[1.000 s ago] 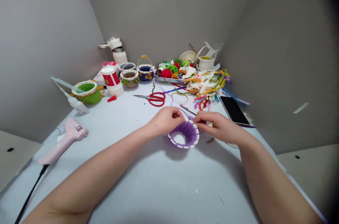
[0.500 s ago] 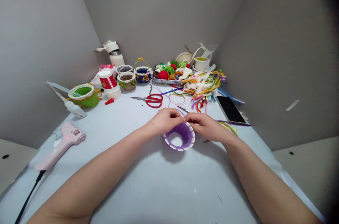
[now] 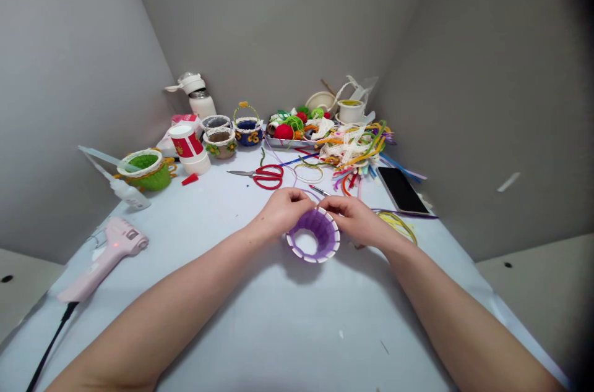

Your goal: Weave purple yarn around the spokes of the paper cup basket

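Between my hands is a small purple woven basket (image 3: pixel 328 237) with white slats around its rim, its mouth tilted toward me. My left hand (image 3: pixel 290 209) pinches its far rim from the left side, thumb along the edge. From the right, my right hand (image 3: pixel 350 217) is closed on the same rim, its fingertips close to the left thumb. A thin purple cord (image 3: pixel 294 177) runs over the table beyond my hands. The outer side of the basket and some of my fingertips are hidden.
Red-handled scissors (image 3: pixel 268 177) and a pen (image 3: pixel 319 190) lie beyond my hands. At left are a pink glue gun (image 3: pixel 104 253), a glue bottle (image 3: pixel 130 194) and a green basket (image 3: pixel 151 177). A phone (image 3: pixel 401 189) and colourful cords (image 3: pixel 357 154) lie at right.
The basket has tilted very slightly, and both hands stay at its far rim with small finger movements. The whole view has shifted a little.
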`<state>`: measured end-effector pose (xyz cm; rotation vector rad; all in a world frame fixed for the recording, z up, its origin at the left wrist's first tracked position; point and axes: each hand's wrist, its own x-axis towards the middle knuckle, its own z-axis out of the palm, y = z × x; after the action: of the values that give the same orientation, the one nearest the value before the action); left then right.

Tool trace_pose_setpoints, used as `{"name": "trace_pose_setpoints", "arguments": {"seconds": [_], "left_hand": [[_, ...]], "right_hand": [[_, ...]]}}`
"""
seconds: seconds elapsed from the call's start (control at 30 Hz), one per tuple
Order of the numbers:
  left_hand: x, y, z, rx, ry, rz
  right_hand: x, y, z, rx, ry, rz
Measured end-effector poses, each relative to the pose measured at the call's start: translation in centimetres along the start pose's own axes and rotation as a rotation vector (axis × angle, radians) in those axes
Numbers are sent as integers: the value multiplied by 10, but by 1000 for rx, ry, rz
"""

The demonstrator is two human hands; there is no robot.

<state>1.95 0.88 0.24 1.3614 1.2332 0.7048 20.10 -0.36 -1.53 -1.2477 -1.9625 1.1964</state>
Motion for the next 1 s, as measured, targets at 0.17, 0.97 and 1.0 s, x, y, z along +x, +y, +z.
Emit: {"name": "trace_pose_setpoints", "arguments": {"seconds": [0.17,0.97,1.0], "left_hand": [[2,-3,0,19,10,6],[4,1,-16,-187,-363,-192],[4,0,-16,-211,-380,-202]], "right_hand": [[0,-1,0,62,-29,36],[-11,-24,7,-152,101,-27],[-11,-24,7,-154,105,-29]]}}
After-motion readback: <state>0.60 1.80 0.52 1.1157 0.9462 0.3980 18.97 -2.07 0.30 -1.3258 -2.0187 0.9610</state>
